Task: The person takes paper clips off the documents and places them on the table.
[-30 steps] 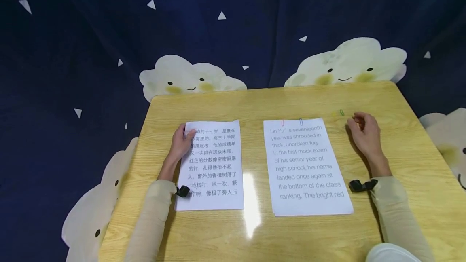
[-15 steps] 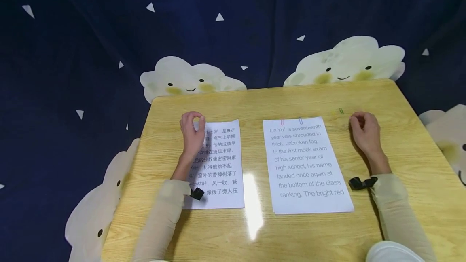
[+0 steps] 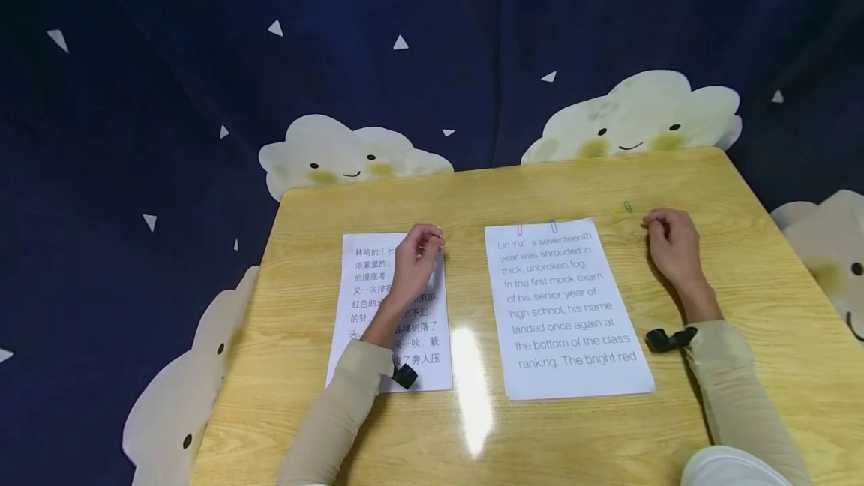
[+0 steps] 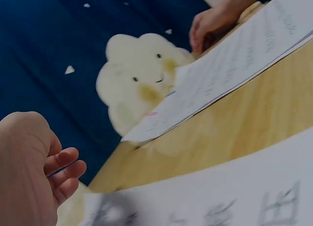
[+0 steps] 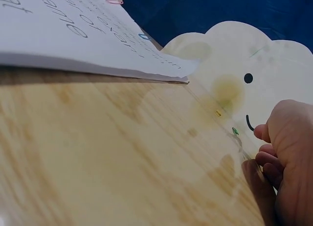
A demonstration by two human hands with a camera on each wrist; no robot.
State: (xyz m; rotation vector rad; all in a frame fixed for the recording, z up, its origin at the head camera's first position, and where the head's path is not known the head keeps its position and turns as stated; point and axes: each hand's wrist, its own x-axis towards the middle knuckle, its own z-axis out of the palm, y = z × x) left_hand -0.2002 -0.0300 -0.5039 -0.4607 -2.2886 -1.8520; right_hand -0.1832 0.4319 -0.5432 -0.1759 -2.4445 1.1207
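My left hand (image 3: 415, 261) is over the upper right corner of a stack of paper printed with Chinese text (image 3: 367, 306), its fingers loosely bent. Nothing shows between those fingers (image 4: 66, 174) in the left wrist view. The hand and forearm cover part of the print. On the right, my right hand (image 3: 675, 246) rests on the table with loosely curled fingers and holds nothing visible. Just left of it lie a green paper clip (image 3: 628, 207) and a yellow paper clip (image 5: 218, 113).
A second stack, printed in English (image 3: 567, 313), lies between the hands on the wooden table (image 3: 540, 441). A red paper clip (image 3: 520, 229) and a blue paper clip (image 3: 553, 226) sit on its top edge. A dark blue cloud-patterned curtain (image 3: 405, 96) hangs behind.
My left hand has let go of the Chinese stack's left edge and swung right across its top to the upper right corner. The right hand has stayed nearly in place.
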